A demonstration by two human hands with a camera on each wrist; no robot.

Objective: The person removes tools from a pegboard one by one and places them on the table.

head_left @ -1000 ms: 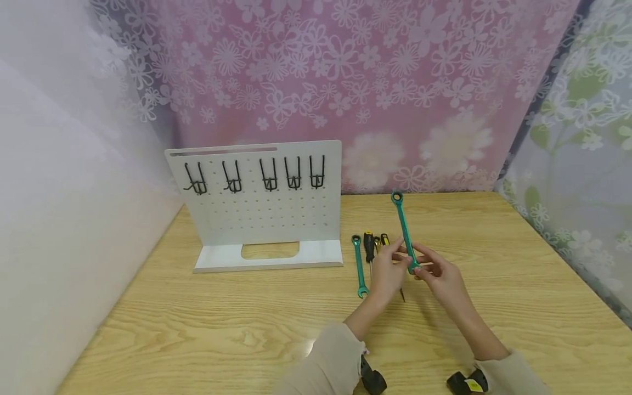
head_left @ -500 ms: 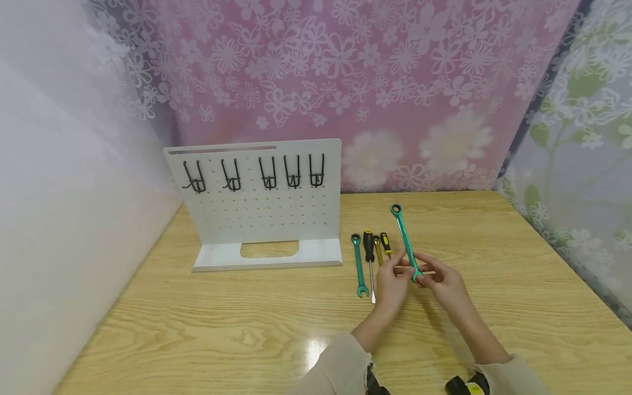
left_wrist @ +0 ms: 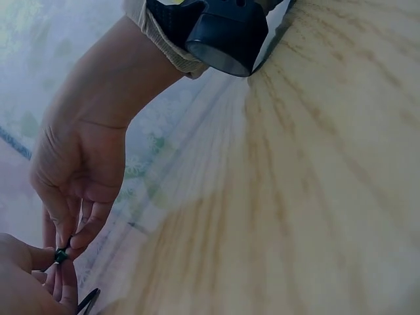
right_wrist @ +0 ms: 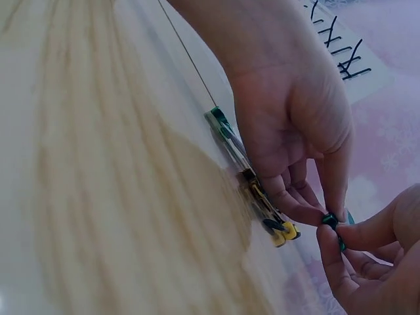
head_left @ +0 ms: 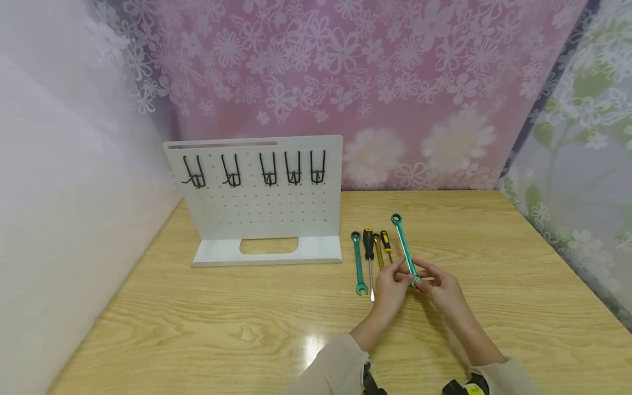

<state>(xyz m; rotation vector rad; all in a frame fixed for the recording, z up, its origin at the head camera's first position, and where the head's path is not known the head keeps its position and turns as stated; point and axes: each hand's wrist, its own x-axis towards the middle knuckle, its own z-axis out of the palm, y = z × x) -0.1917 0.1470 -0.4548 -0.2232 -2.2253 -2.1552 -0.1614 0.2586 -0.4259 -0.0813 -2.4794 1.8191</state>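
A green ratchet wrench (head_left: 403,241) is held up off the table, its ring end pointing away and its lower end between both hands. My left hand (head_left: 390,289) pinches that lower end from the left. From the right, my right hand (head_left: 447,292) pinches it too, the fingertips of both hands meeting there. In the left wrist view only the dark green end of the wrench (left_wrist: 61,255) shows between the fingers. Left of the hands lie a second green wrench (head_left: 359,264), a long black-and-yellow screwdriver (head_left: 368,247), a gold wrench (head_left: 379,253) and a shorter screwdriver (head_left: 387,242), partly hidden by my left hand.
A white pegboard stand (head_left: 266,206) with several black double-prong hooks (head_left: 269,173) stands at the back left of the wooden table (head_left: 197,323). Floral cloth (head_left: 345,71) hangs behind. A pale wall (head_left: 74,192) borders the left side.
The held wrench has come lower and nearer with both hands, its ring end dropping. My left hand has shifted slightly right, uncovering more of the gold wrench and short screwdriver handle.
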